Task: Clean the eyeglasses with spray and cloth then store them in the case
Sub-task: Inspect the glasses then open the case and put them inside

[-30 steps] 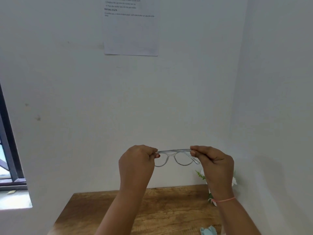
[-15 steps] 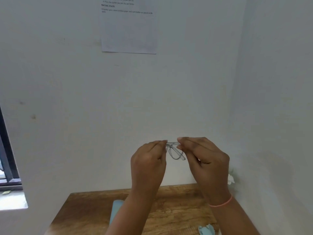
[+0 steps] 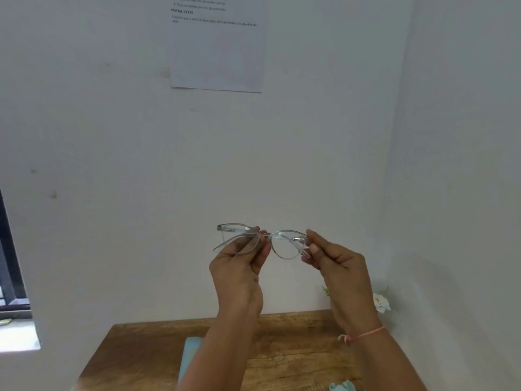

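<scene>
Up in front of the white wall, well above the table [image 3: 296,351], I hold the eyeglasses [image 3: 263,240] between both hands. My left hand [image 3: 239,266] is closed around the left lens, fingertips pinching near the bridge, and my right hand [image 3: 335,263] pinches the opposite end of the frame between thumb and forefinger. The eyeglasses have a clear, colourless plastic frame with rounded lenses; one temple arm juts out to the left of my left hand, and a second clear arm slants down below it. A metal hinge glints at the frame's left corner. The left lens is mostly covered by my left fingers, and the pale frame is hard to trace against the wall. Below the eyeglasses, on the table, a light blue object [image 3: 189,354] shows beside my left forearm, half hidden by it, so I cannot tell what it is. A crumpled light blue cloth [image 3: 342,386] is cut off by the bottom edge to the right. A white flower [image 3: 381,301] peeks out behind my right wrist, which wears a pink thread band [image 3: 363,333]. A printed sheet [image 3: 218,49] hangs on the wall above the eyeglasses, its text too small to read fully.
</scene>
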